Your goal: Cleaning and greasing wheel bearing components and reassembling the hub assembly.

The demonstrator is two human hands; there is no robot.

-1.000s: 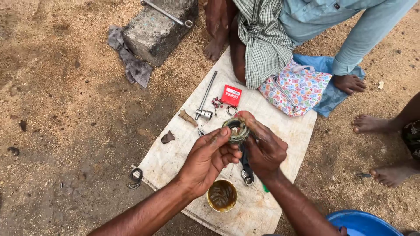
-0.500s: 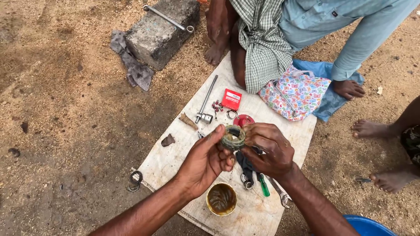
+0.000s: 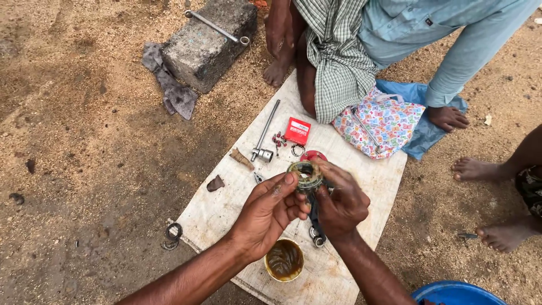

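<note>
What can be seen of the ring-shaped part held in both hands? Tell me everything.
The ring-shaped part is a round, bearing-like piece that looks like metal, smeared greenish-brown with grease, with a dark open centre. It is held above the white sheet, its opening facing up toward the camera. The left hand pinches its near-left edge with the fingertips; the right hand grips its right side. Finer detail is too small to tell.

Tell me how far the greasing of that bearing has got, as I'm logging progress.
Done, it seems: the round bearing already looks smeared with brownish grease, and the grease tin stands open on the white sheet. In hand: the left hand and right hand both hold the bearing above the sheet. Left: small red parts, a socket wrench and a red box lie untouched.
</note>
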